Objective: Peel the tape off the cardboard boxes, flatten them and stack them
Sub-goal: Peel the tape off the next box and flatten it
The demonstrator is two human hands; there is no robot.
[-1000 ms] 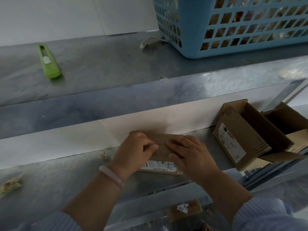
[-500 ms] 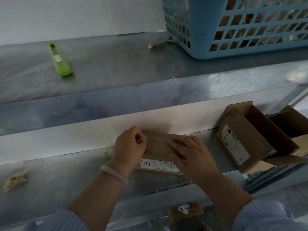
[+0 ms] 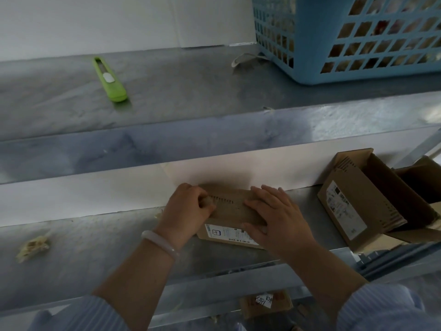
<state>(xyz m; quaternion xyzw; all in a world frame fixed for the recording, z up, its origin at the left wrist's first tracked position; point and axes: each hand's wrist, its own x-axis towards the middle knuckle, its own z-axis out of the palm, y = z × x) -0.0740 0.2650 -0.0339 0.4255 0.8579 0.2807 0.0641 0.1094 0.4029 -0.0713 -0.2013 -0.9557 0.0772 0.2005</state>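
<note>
Left hand has slid out to the left end of the small cardboard box since a second ago, baring a row of perforation slots on top. Its fingers are curled tight on that end; I can't tell if tape's pinched in there. Right hand lies flat, fingers straight, pressing the box onto the tabletop. The white label on the box's front is too small for me to read. A handwritten slip lower down looks like "8391".

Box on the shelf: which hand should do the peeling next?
Probably the left hand: its curled fingers sit at the left end of the box top, seemingly pinching a tape end. The right hand lies flat, steadying the box.
</note>
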